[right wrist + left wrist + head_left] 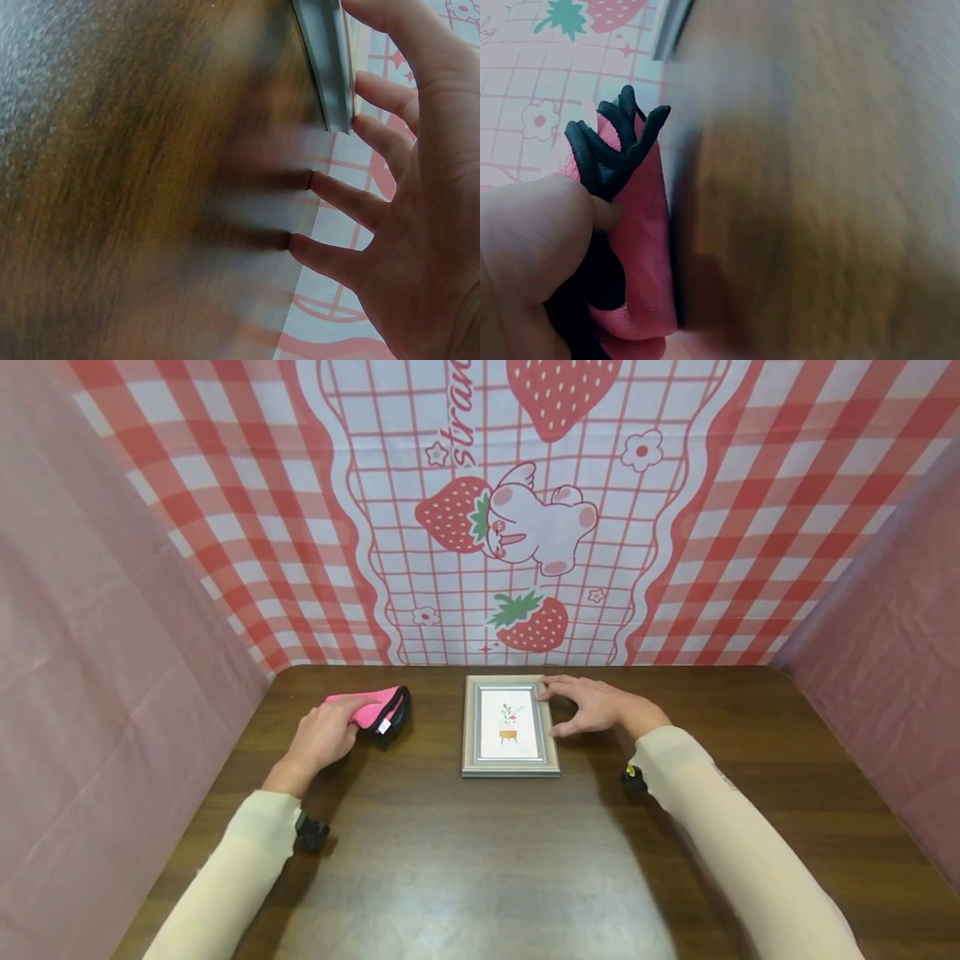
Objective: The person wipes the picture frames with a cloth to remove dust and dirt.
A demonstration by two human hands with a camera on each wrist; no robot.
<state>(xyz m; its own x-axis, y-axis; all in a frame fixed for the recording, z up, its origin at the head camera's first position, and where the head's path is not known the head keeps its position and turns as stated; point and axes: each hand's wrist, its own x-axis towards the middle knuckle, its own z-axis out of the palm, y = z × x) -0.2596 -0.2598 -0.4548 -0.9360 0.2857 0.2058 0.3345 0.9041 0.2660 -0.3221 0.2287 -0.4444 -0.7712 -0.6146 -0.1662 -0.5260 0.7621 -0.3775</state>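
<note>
A folded pink cloth with black edging [375, 711] and a small white tag is at the left of the table. My left hand [321, 735] grips it; the left wrist view shows the thumb pressed on the cloth's black edging [607, 292]. Flat on the table, right of the cloth, lies a picture frame [472, 727] with a plant drawing inside. My right hand [592, 706] is at its right side, fingers spread. Seen from the right wrist, the thumb and some fingertips touch the frame's edge [330, 67], while two other fingertips rest on the table.
The brown wooden table [420, 843] reaches back to a red-and-white strawberry-print cloth [547, 518] hanging behind it. Pink curtains [97, 635] hang at both sides. A small dark device is strapped to each wrist.
</note>
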